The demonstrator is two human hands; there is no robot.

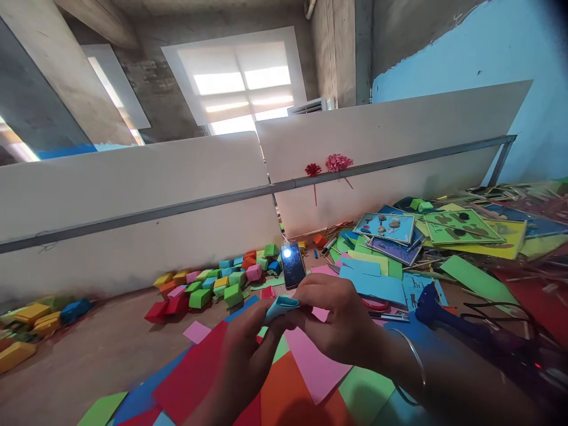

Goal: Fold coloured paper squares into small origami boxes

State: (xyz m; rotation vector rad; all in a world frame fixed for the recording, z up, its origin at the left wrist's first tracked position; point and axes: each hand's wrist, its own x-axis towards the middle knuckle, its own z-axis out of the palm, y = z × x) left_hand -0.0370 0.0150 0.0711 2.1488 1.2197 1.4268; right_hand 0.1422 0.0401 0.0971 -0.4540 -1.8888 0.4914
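A small light-blue folded paper piece (283, 304) is held up between both hands, its rolled opening facing me. My left hand (251, 340) pinches it from the left and below. My right hand (339, 313), with a silver bangle at the wrist, grips its right edge with the fingertips. Beneath the hands lie loose sheets of coloured paper, among them a red sheet (199, 373), a pink sheet (317, 367) and an orange sheet (284, 393). Just beyond the hands, a phone (293, 266) leans upright with its screen lit.
Several folded paper cubes (233, 296) are piled left of the phone, with yellow ones (33, 313) farther left. Red-handled scissors (376, 305), blue paper (370, 281) and framed pictures (386, 228) lie to the right. A purple tripod-like stand (452, 322) is near my right forearm. White panels (133, 183) stand behind.
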